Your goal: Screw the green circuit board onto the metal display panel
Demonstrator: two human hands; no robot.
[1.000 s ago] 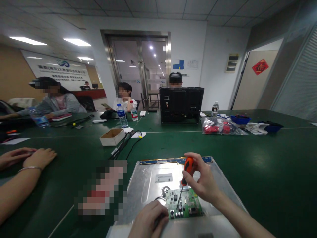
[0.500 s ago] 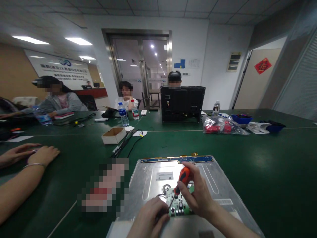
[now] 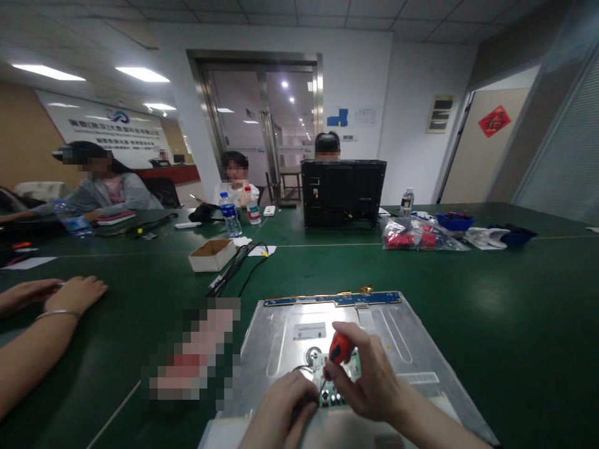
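Note:
My right hand is closed round the red and black handle of a screwdriver. The thin shaft slants down to the left edge of a green circuit board. Beside the hidden tip, my left hand has its fingers curled at the board's left side. Whatever those fingers pinch is out of sight. Under the board lies a large silver metal panel, a blue circuit strip along its far edge. A short dark cable shows just above my left fingers.
Another person's hands rest on the green table at left. Ahead are a white box, black cables, bottles and a black monitor-like unit. A plastic bag of red items sits farther right. Several people sit around.
The screwdriver handle has come down and tips more toward me, with my right hand curled lower over it. My left hand stays at the board. The view has shifted slightly.

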